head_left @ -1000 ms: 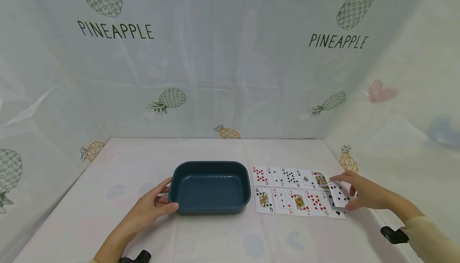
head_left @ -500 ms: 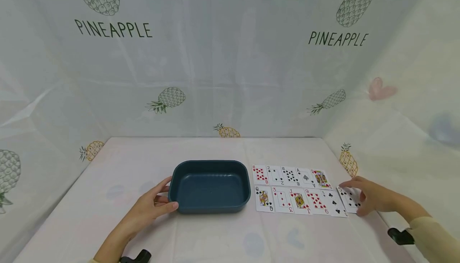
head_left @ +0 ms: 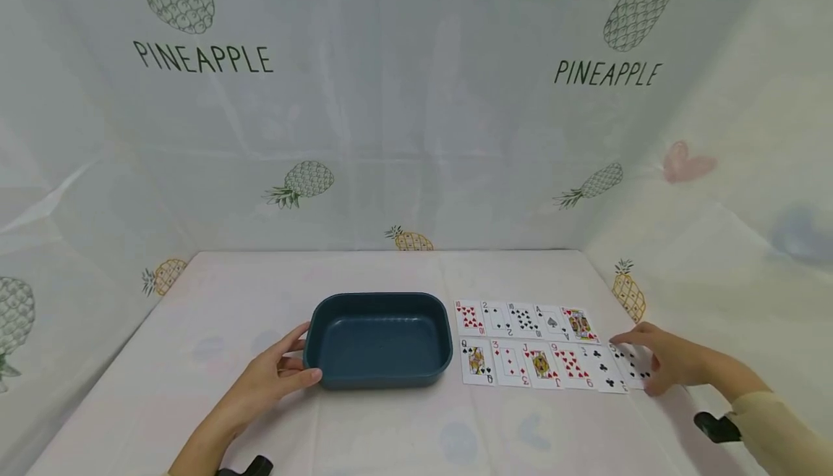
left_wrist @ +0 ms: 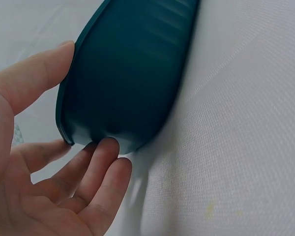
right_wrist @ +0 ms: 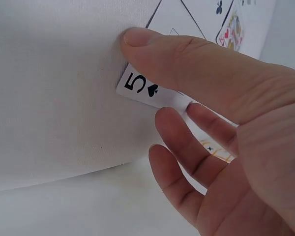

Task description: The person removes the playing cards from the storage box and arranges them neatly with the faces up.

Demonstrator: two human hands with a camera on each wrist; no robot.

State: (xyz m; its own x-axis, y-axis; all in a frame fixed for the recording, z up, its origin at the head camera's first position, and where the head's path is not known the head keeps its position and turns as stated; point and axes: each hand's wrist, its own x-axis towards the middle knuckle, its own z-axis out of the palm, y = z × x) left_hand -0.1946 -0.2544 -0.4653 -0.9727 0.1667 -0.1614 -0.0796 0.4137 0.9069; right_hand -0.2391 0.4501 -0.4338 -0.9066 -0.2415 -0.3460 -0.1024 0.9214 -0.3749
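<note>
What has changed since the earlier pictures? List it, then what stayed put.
The right hand carried the five of spades from above the three of clubs out to the right and down, laying it flat at the right end of the lower row of cards. Its fingers still touch that card. The left hand stayed against the blue tray, and the tray and the other cards did not move.

A white cloth-covered table (head_left: pixel 390 432) stands inside pale curtain walls (head_left: pixel 403 121) printed with pineapples (the word PINEAPPLE (head_left: pixel 203 58) appears twice), and two rows of face-up playing cards (head_left: pixel 520 338) lie side by side on its right part.
</note>
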